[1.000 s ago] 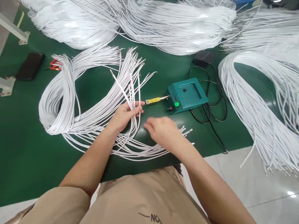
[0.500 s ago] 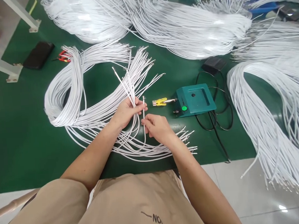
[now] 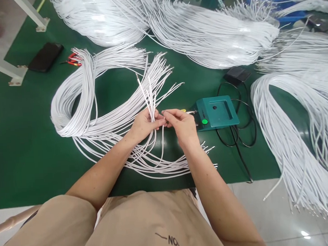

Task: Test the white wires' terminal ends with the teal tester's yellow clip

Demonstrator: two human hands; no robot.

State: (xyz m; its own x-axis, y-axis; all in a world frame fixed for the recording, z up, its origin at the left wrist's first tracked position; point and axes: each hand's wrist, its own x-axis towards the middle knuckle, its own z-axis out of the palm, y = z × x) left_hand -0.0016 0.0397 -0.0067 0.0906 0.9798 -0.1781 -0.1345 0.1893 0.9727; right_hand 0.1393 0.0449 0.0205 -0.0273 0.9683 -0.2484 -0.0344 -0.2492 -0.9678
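My left hand (image 3: 144, 124) is closed around several white cables (image 3: 151, 98), whose ends stick up past the fingers. Its thumb and fingertips also pinch a single white cable (image 3: 163, 143) that hangs down to the table. At the tip of that cable, the fingers of my right hand (image 3: 183, 126) are pinched together and meet the left fingertips. The tip itself is hidden by the fingers. Just behind the right hand is a teal device (image 3: 221, 112) with a lit green button and a metal probe. A yellow clip (image 3: 183, 110) on the probe is mostly covered by that hand.
A looped bundle of white cables (image 3: 66, 106) lies on the green table (image 3: 22, 152). Larger cable piles (image 3: 211, 36) cover the back. Another bundle (image 3: 293, 131) hangs over the right edge. A black phone-like object (image 3: 45, 57), red-handled pliers (image 3: 74, 59) and black cords (image 3: 238, 152) are also there.
My right hand has moved up from lower on the single cable to its tip, beside my left fingertips. It now hides most of the yellow clip. My left hand keeps its hold.
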